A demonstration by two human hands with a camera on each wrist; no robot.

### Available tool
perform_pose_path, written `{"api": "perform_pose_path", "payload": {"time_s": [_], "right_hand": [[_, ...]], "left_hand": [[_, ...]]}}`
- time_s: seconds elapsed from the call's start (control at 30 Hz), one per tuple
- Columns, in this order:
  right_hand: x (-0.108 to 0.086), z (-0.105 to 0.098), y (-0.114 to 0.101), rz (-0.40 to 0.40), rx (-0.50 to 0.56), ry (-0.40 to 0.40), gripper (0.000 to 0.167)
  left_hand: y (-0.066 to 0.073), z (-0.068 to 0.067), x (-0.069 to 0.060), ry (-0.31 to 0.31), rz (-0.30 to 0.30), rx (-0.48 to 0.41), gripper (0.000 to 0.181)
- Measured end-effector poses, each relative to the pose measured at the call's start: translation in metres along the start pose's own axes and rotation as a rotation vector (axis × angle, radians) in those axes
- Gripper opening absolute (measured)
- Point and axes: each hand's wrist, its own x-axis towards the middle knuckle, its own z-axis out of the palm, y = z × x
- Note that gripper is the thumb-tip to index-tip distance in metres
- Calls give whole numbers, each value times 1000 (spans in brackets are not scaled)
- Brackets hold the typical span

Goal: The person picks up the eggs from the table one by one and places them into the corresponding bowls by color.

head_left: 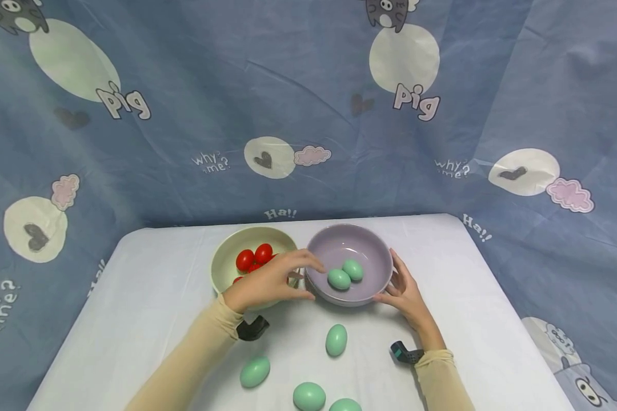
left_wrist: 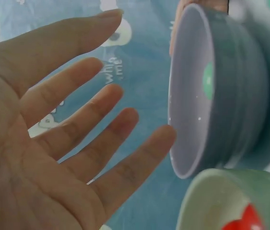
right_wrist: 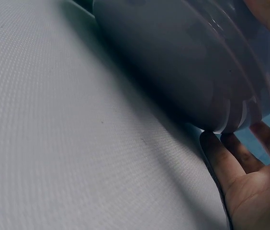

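Note:
A purple bowl (head_left: 349, 240) stands on the white table with two green eggs (head_left: 345, 274) inside. My right hand (head_left: 405, 291) holds its right side, the thumb at the near wall and the fingers around the far side; in the right wrist view the fingertips touch the lower wall of the bowl (right_wrist: 173, 62). My left hand (head_left: 275, 279) hovers over the right part of a light green bowl (head_left: 226, 251), fingers spread and holding nothing, its fingertips close to the purple rim. Several red eggs (head_left: 245, 260) lie in the light green bowl, some hidden by that hand.
Several green eggs lie loose on the table (head_left: 133, 319): one near the purple bowl (head_left: 336, 340), one by the left forearm (head_left: 255, 372), others at the near edge of view (head_left: 309, 396). A blue patterned cloth (head_left: 308, 114) hangs behind the table.

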Motion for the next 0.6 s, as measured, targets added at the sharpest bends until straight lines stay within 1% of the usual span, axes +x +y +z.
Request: {"api": "perform_pose_path", "payload": {"time_s": [0.17,0.23,0.3,0.37,0.6], "right_hand": [[-1,0,1,-1,15,-7,120],[-1,0,1,1,19,-8,120],[-1,0,2,1,18,-5,120],[-2,0,2,4,16,-6,120],[0,-1,2,2,9,-10,120]], "left_hand": [[-1,10,-38,33,-4,-11,51],[-1,14,-52,35,-2,-29,52],[-3,18,-64,33,4,-26,53],[-6,22,-77,25,-9,-38,54],[-20,36,-119,11,-129,-57,50]]}}
